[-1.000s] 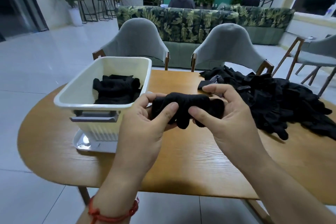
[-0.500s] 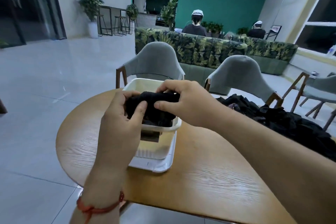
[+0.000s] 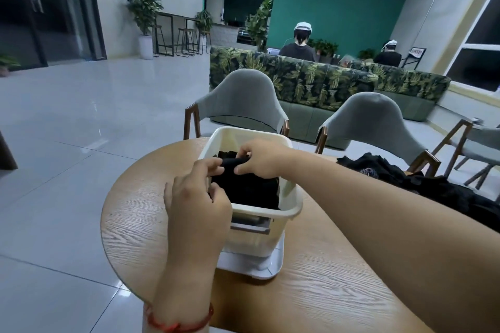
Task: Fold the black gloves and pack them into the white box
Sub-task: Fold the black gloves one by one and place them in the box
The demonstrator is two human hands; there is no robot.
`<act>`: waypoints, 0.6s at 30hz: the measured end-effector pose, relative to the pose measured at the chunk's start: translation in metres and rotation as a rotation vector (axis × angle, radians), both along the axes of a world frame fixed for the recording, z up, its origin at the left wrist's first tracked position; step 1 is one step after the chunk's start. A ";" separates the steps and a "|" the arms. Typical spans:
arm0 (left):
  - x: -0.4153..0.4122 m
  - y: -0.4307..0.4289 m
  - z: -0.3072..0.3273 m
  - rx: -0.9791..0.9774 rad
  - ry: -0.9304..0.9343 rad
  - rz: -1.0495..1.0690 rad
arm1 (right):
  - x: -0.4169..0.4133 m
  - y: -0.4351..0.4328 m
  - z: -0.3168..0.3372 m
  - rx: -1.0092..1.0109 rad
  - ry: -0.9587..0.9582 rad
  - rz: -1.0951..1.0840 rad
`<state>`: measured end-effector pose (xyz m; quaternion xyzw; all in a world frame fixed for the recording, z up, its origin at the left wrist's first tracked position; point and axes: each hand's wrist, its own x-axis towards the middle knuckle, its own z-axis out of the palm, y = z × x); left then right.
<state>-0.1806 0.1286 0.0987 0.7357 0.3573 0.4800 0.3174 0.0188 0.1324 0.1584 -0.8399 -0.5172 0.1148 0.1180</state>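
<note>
A folded black glove (image 3: pixel 231 163) sits at the top of the white box (image 3: pixel 291 208), held at both ends just above the stack (image 3: pixel 249 192) of black gloves already packed there. The left hand (image 3: pixel 197 199) pinches its near end between thumb and curled fingers, and the right hand (image 3: pixel 261 157) curls over the far end, fingertips pressing down on the cloth. Black on black makes it hard to tell where the glove ends and the stack begins, and it may already be resting on it. The left hand hides the box's near left corner, and the right forearm crosses its right rim. The box has a grey handle (image 3: pixel 250 224) on its front and stands on a white tray (image 3: pixel 266 269) on the round wooden table (image 3: pixel 135 224). A red bracelet (image 3: pixel 176 326) circles the left wrist, partly cut off by the bottom edge. A loose pile (image 3: pixel 438 192) of black gloves lies to the right, running out of frame. Two grey chairs (image 3: pixel 240 97) stand behind the table. A framed sign (image 3: pixel 418 52) at the far wall is too small to read.
</note>
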 end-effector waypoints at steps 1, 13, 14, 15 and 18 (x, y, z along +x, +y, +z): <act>0.000 0.000 0.000 -0.016 -0.016 -0.006 | -0.001 0.006 -0.003 -0.046 0.000 -0.001; -0.003 0.000 -0.005 -0.011 -0.043 -0.052 | 0.001 0.027 -0.015 -0.087 -0.317 -0.005; -0.003 0.000 -0.005 -0.012 -0.045 -0.055 | 0.003 0.028 -0.017 -0.067 -0.314 -0.017; -0.003 0.000 -0.004 -0.018 -0.047 -0.059 | 0.004 0.030 -0.018 -0.058 -0.298 -0.028; -0.004 0.001 -0.004 -0.037 -0.033 -0.074 | 0.010 0.034 -0.020 -0.065 -0.238 -0.060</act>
